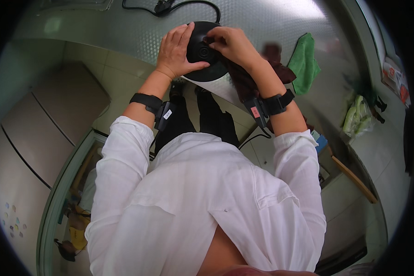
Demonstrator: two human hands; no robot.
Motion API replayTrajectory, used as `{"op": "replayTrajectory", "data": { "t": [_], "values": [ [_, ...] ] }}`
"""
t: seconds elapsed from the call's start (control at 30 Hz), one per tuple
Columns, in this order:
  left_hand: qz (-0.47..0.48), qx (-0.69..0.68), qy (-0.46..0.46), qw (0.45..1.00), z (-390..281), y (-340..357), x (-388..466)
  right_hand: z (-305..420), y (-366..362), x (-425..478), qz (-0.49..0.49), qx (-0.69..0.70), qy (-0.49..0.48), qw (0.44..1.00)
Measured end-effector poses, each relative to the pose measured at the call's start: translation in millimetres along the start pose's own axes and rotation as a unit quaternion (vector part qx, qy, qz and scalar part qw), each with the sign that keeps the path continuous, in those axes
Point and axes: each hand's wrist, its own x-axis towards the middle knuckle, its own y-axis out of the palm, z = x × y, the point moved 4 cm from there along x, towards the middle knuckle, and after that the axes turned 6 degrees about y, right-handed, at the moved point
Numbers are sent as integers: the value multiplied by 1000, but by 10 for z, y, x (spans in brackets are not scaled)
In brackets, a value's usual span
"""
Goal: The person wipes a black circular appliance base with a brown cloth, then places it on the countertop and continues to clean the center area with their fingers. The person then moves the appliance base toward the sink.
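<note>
A black round appliance base (212, 70), which looks like a kettle base, is at the front edge of the metal counter (141, 31). Raised rings mark its middle, and a black cord leaves its far side. My left hand (176, 48) grips it from the left, fingers over the far rim and thumb across its face. Bent over the right part of the base, my right hand (233, 43) pinches a small dark piece, seemingly a corner of the dark brown cloth (243, 82). The rest of that cloth drapes beneath my right forearm and over the counter edge.
The cord's black plug (164, 6) lies at the far side. Right of my arm is a green cloth (304, 63). Further right are green vegetables in a clear plastic bag (358, 117) and a wooden board edge (353, 179). A tall cabinet or refrigerator (38, 127) stands left.
</note>
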Motion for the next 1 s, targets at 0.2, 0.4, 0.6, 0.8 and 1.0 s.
{"op": "replayTrajectory", "data": {
  "t": [0.2, 0.4, 0.6, 0.8, 1.0],
  "values": [
    [6, -6, -7, 1000, -2, 10, 3, -27, 22, 103, 30, -35, -71, 996],
    [-2, -8, -8, 1000, 17, 19, -16, 50, 119, 332, 76, -64, -119, 988],
    [-6, -19, -8, 1000, 11, 17, -23, 6, 12, 274, 110, -45, -75, 990],
    [-7, -17, -9, 1000, 21, 6, -19, 134, 218, 410, 91, -130, -140, 977],
    [4, -24, -16, 1000, 24, 26, -29, -157, -95, 166, 97, -82, -42, 991]
  ]
}}
